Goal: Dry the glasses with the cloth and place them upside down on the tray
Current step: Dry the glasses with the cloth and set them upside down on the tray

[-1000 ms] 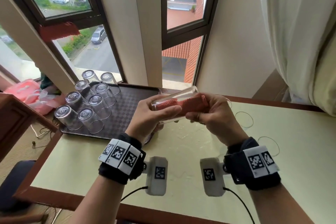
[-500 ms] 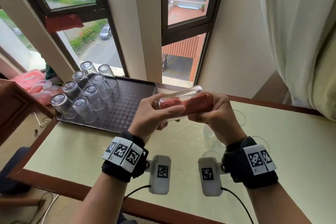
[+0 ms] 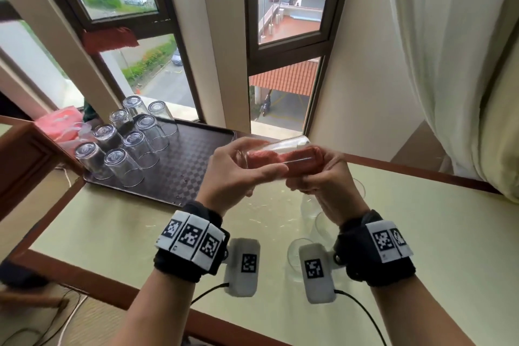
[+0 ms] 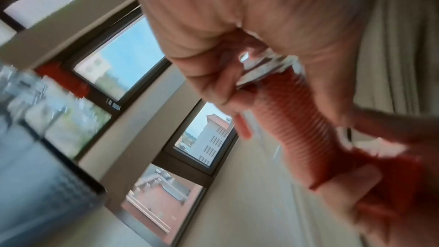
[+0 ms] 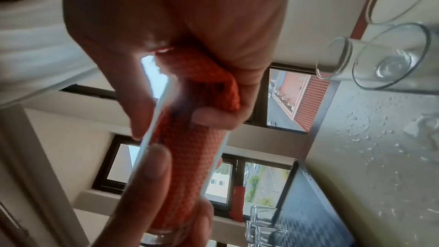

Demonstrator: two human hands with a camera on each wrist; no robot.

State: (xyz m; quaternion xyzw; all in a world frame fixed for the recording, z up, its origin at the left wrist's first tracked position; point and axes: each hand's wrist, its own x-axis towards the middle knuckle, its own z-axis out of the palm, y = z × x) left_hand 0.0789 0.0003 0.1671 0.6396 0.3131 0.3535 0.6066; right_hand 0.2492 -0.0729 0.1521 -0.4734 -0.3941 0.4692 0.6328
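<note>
I hold a clear glass (image 3: pixel 276 155) sideways above the table, with an orange-red cloth (image 3: pixel 303 161) stuffed into it. My left hand (image 3: pixel 238 171) grips the glass around its base end. My right hand (image 3: pixel 323 180) pinches the cloth (image 5: pixel 187 157) at the glass mouth. The same cloth (image 4: pixel 292 119) fills the glass in the left wrist view. A dark checkered tray (image 3: pixel 193 166) sits at the table's back left, carrying several glasses (image 3: pixel 134 143) upside down. Upright glasses (image 3: pixel 309 205) stand on the table under my right wrist, partly hidden; two (image 5: pixel 392 57) show in the right wrist view.
The pale green table (image 3: pixel 126 233) has a brown wooden rim and water drops on its surface. Windows run along the far side, and a white curtain (image 3: pixel 449 50) hangs at the right. A pink bag (image 3: pixel 60 123) lies beyond the tray's left end.
The view has tilted up a little. Both hands keep their hold, and the glass has shifted only slightly between them.
</note>
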